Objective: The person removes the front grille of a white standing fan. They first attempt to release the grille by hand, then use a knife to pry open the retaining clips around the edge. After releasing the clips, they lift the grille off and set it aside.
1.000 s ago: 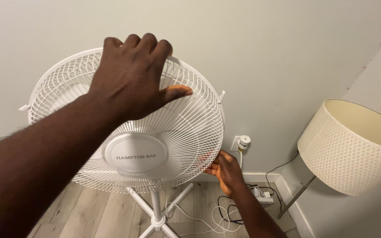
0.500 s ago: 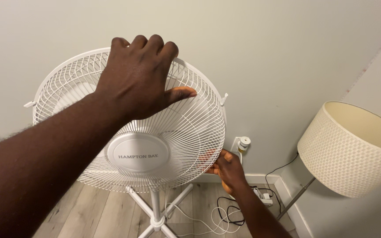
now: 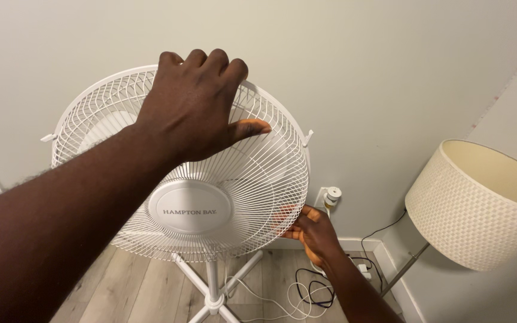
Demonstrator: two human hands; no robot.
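A white standing fan fills the middle of the head view, its round wire grille (image 3: 252, 179) tilted up toward me, with a pale grey hub cap (image 3: 189, 209) at its centre. My left hand (image 3: 195, 104) rests over the top rim of the grille, fingers curled behind it and thumb lying on the front wires. My right hand (image 3: 312, 230) grips the lower right edge of the grille, fingertips pinching the rim. Small white clips (image 3: 308, 137) stick out from the rim at the left and right.
The fan's white pole and crossed legs (image 3: 213, 293) stand on pale wood flooring. A cream drum lampshade (image 3: 480, 203) on a thin metal stand is at the right. A wall outlet with a plug (image 3: 329, 196), a power strip and looped cords (image 3: 312, 293) lie behind.
The fan head and both hands have shifted slightly to the right in view. My grips on the top and lower right rim stay the same.
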